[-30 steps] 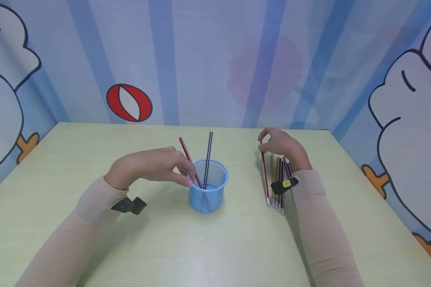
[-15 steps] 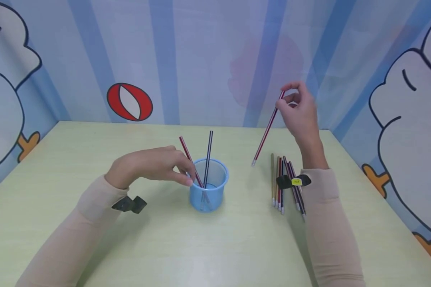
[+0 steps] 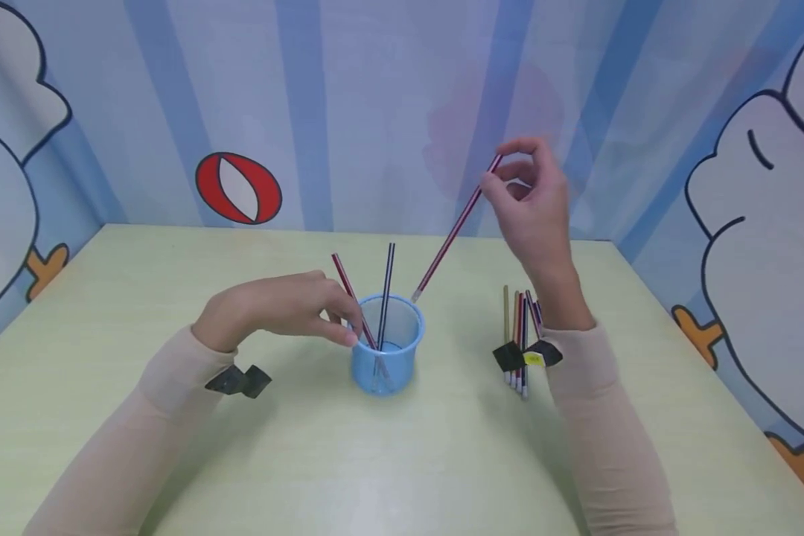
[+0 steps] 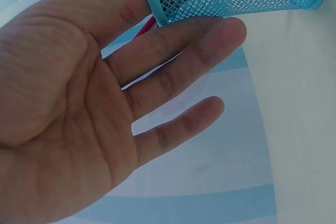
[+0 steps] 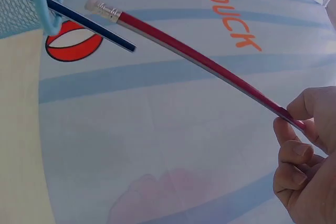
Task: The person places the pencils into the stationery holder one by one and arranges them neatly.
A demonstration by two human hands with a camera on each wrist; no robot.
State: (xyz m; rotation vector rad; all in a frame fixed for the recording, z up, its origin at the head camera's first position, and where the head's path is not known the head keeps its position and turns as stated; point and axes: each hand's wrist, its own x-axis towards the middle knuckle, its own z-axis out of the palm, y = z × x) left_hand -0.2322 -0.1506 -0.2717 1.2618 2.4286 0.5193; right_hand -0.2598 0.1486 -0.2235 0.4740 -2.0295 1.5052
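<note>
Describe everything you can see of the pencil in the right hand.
The pencil is slim and straight, red with a silvery stripe lengthwise. A shiny, metal-looking band joins it to a pale eraser. The right hand pinches it near the other end, so it slants eraser down toward the blue mesh cup, still apart from it in the right wrist view. Whether it is sharpened is unclear.

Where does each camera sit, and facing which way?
Head: on the head, facing forward and down at a light-blue, round mesh cup; left hand, right hand and beige sleeves show.
Left wrist: worn there, facing the cup's side; the left hand's palm shows.
Right wrist: worn there, facing a slim red-and-silver pencil; right hand shows.
Head and right wrist share cup and pencil.
</note>
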